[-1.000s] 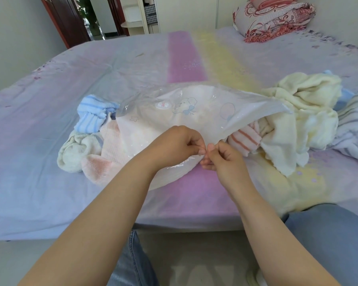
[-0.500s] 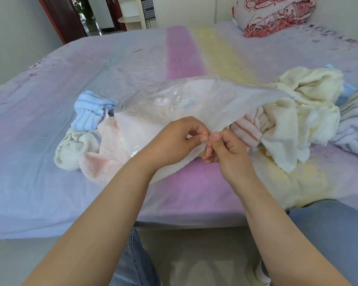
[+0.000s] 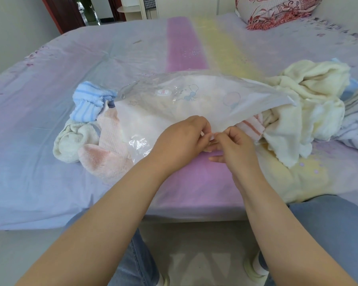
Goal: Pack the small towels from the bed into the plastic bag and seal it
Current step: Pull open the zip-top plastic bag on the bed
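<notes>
The plastic bag point(image 3: 194, 100) (clear, crinkled film with faint cartoon prints) lies on the bed point(image 3: 50, 79), long axis left to right, its near edge lifted. The left hand point(image 3: 182, 139) and right hand point(image 3: 234, 147) each pinch that edge, fingertips almost touching. Fluffy pink towel point(image 3: 103, 159), blue-striped towel point(image 3: 89, 104) and cream towel point(image 3: 70, 143) sit left; a cream terry pile point(image 3: 310, 104) sits right. Counts: 1 bag, 2 hands.
</notes>
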`<act>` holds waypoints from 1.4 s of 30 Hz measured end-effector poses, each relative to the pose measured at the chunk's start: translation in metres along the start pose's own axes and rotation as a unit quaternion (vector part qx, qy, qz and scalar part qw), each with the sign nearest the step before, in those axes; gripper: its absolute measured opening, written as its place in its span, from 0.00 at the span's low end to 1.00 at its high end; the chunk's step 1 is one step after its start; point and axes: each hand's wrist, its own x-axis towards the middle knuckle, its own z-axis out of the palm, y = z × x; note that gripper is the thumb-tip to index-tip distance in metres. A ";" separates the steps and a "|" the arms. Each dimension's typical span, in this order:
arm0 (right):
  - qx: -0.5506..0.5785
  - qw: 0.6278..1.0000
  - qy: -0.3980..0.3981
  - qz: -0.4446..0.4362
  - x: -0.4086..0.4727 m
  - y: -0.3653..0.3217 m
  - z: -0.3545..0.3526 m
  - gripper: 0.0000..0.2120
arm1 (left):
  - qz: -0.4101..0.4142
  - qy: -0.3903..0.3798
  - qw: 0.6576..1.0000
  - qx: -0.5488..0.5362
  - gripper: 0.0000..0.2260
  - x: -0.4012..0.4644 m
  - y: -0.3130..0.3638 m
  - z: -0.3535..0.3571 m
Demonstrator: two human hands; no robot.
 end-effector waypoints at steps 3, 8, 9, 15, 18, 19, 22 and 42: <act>-0.022 1.000 0.008 -0.009 0.002 0.002 0.001 0.09 | 0.064 0.051 0.991 0.107 0.17 -0.002 -0.001 0.011; -0.063 0.997 0.013 -0.035 0.002 0.015 0.007 0.09 | 0.068 0.076 0.965 0.243 0.07 -0.005 0.009 0.017; -0.060 0.998 0.019 -0.032 0.003 0.016 0.008 0.09 | 0.064 0.081 0.966 0.238 0.03 -0.004 0.011 0.018; -0.055 0.998 0.039 -0.013 0.008 0.019 0.008 0.10 | 0.048 0.055 0.978 0.196 0.15 0.004 0.009 0.029; -0.031 0.999 0.033 0.000 0.009 0.021 0.005 0.08 | 0.037 0.083 0.977 0.192 0.11 0.013 0.006 0.025; -0.029 0.999 0.031 0.012 0.008 0.024 0.002 0.07 | 0.030 0.132 0.970 0.204 0.08 0.021 0.001 0.020; -0.052 0.995 0.034 0.072 -0.004 0.047 -0.007 0.07 | -0.050 0.289 0.926 0.239 0.07 0.048 -0.009 -0.032; -0.572 0.752 -0.045 -0.325 0.036 -0.005 -0.010 0.36 | -0.051 0.125 0.940 0.313 0.13 0.084 0.001 -0.099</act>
